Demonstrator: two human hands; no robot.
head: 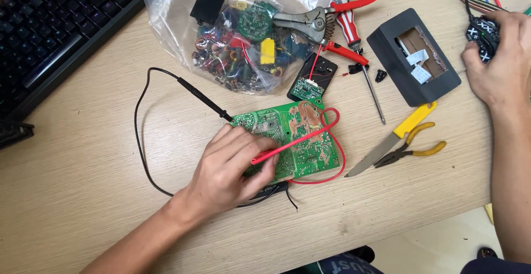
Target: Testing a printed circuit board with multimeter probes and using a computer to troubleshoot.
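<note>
Two hands: L hand (229, 169) fingers pinching red probe (287, 145), R hand (500, 58) fingers around black device (482, 36).

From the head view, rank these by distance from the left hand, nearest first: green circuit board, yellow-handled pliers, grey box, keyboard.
1. Green circuit board: under the left hand, touching.
2. Yellow-handled pliers: right of the board.
3. Keyboard and grey box: too close to call; keyboard at top left, box at upper right.
</note>
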